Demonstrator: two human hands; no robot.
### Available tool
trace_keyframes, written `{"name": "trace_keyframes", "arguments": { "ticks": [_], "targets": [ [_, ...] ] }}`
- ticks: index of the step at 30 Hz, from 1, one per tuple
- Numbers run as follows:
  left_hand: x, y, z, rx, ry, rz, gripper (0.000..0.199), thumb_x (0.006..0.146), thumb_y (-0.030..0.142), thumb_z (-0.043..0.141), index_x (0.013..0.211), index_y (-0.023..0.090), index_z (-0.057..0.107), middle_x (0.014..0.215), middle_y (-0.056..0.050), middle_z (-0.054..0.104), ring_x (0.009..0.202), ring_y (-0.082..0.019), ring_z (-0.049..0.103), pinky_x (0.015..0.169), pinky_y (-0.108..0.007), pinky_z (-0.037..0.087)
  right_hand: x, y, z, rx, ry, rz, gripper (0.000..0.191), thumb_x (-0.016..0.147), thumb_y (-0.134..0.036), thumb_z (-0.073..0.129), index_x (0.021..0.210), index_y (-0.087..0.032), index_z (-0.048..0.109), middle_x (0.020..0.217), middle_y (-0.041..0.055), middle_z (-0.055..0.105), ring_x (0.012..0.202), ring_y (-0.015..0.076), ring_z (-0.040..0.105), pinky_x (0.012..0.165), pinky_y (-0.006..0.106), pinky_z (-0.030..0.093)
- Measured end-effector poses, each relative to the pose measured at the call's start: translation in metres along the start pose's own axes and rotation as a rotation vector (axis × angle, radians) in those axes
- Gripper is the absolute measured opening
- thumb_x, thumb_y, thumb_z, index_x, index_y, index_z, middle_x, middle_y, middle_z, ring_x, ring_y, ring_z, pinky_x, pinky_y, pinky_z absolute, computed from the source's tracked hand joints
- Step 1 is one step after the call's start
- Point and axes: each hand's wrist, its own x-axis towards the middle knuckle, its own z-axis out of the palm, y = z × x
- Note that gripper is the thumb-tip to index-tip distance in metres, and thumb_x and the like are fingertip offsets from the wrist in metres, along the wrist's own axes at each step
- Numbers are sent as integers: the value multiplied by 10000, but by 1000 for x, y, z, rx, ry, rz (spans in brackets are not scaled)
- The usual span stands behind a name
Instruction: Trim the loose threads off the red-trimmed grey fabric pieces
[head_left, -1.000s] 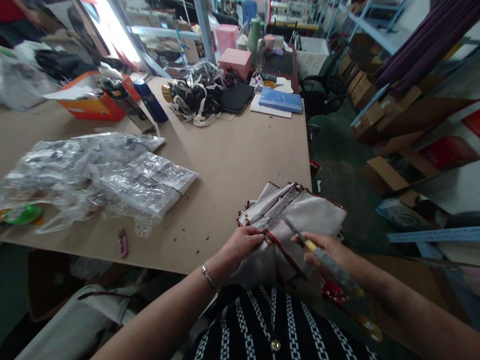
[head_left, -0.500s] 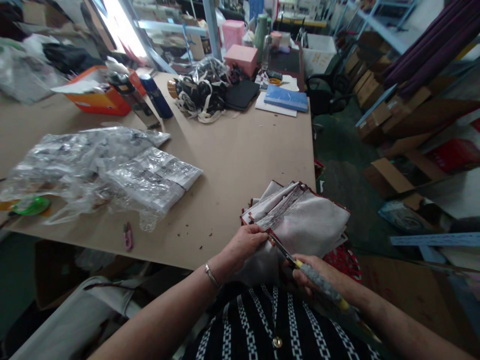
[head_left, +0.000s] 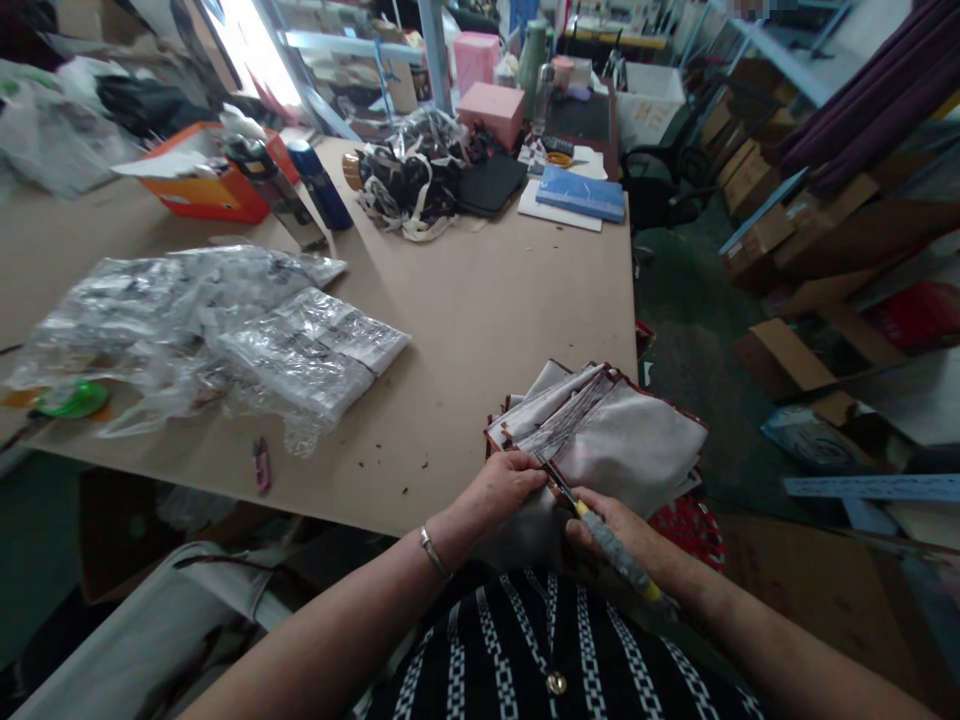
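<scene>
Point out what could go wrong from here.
The wrapped-handled tool in the right hand has its metal end close to the left hand, so a slip might nick a finger. The fanned cloth pieces lie at the edge of the table and could slide off if bumped.

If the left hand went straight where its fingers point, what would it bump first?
Probably the metal end of the tool in the right hand, just beyond the left hand; depth is hard to judge.

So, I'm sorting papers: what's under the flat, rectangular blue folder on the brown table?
A flat white sheet sticks out from under the blue folder; anything else beneath is covered.
</scene>
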Motion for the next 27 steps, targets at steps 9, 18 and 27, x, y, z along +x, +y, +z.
{"name": "trace_keyframes", "arguments": {
  "ticks": [9,18,27],
  "targets": [
    [-6,5,-7,33,-26,-3,106,679,229,588,668,127,613,565,9,521,469,-76,362,474,-244,239,-16,-26,-3,-11,117,-39,469,772,-468,560,1105,-137,553,753,24,592,655,173,547,590,271,439],
    [-57,51,-5,15,-76,243,141,716,272,612,729,132,623,685,-9,565,617,-104,451,585,-246,346,3,-86,5,-10,259,-359,411,683,-124,592,1070,-222,498,841,-5,566,690,131,526,624,238,439],
    [-94,-34,-58,594,81,382,167,813,208,483,685,169,582,690,-15,537,649,-133,479,602,-254,364,-17,-132,-19,158,397,-161,412,612,-247,600,1012,-238,498,739,1,518,580,133,487,461,232,396]
  ]
}}
